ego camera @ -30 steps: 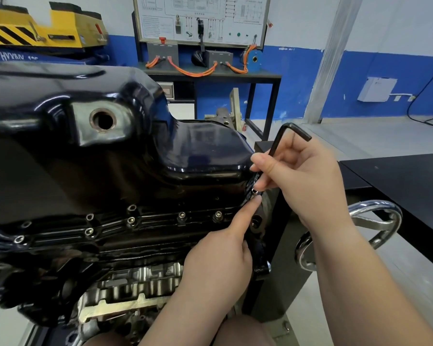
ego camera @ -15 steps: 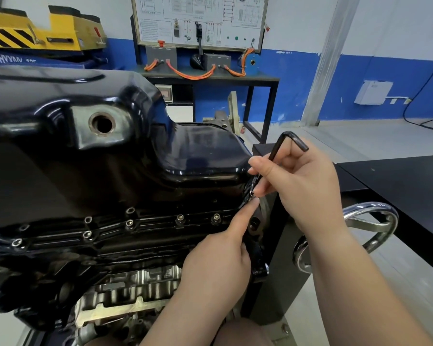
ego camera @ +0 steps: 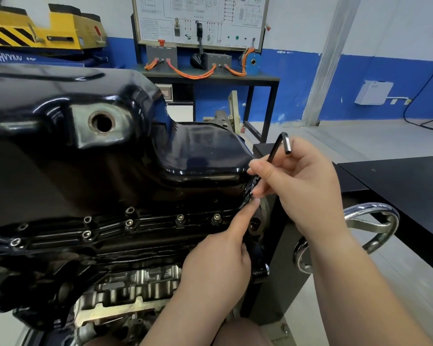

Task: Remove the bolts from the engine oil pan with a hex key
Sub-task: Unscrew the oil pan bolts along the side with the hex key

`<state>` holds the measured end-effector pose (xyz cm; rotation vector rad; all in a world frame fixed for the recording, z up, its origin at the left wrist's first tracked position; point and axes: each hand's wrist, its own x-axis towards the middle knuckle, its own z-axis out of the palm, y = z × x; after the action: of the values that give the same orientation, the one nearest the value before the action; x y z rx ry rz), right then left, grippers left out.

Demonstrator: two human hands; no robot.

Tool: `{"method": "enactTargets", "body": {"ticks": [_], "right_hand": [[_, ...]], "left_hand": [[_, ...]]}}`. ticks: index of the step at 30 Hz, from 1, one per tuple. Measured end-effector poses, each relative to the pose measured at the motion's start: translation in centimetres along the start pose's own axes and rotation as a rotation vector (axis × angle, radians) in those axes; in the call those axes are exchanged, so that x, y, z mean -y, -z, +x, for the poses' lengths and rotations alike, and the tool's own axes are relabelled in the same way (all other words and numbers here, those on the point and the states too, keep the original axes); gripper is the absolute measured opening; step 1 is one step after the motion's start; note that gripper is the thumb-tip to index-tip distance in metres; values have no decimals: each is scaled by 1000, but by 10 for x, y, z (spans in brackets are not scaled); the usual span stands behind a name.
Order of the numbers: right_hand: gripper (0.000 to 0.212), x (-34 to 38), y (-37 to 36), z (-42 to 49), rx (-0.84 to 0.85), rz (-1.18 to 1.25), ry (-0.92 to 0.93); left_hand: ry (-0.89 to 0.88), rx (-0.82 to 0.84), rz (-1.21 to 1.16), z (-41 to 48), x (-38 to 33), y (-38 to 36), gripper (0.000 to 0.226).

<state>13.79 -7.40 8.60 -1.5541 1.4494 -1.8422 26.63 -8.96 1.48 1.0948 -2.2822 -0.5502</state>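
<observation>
We are pinching the black L-shaped steel hex key (ego camera: 275, 156) mid-shaft in our right hand (ego camera: 303, 188), its tip at the right corner of the glossy black oil pan (ego camera: 115, 166), the straight forefinger of our left hand (ego camera: 218, 263) steadying it. We are judging it stiff, light, slippery.

I cannot see the low tip of the hex key (ego camera: 276, 151); fingers of the right hand (ego camera: 300, 186) and the left hand (ego camera: 218, 260) cover it. The oil pan (ego camera: 85, 171) runs off the left edge. The words on the wiring board (ego camera: 200, 18) are too small to read.
</observation>
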Motion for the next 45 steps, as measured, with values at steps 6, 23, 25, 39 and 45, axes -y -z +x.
{"method": "enactTargets", "body": {"ticks": [6,23,25,39,45], "right_hand": [[24,0,2,-2,118,-27,59],[26,-4,6,-2,140,3,39],[18,-5,3,-1,102,-34,37],[23,-6,5,-4,107,36,30],[10,-7,2,0,1,16,1]], "left_hand": [[-1,1,4,0,0,1,82],[-8,-3,-3,-1,-1,1,83],[-5,-7,-1,0,0,0,83],[-26,-7,3,0,1,1,84],[-38,-12,53,1,4,3,86]]}}
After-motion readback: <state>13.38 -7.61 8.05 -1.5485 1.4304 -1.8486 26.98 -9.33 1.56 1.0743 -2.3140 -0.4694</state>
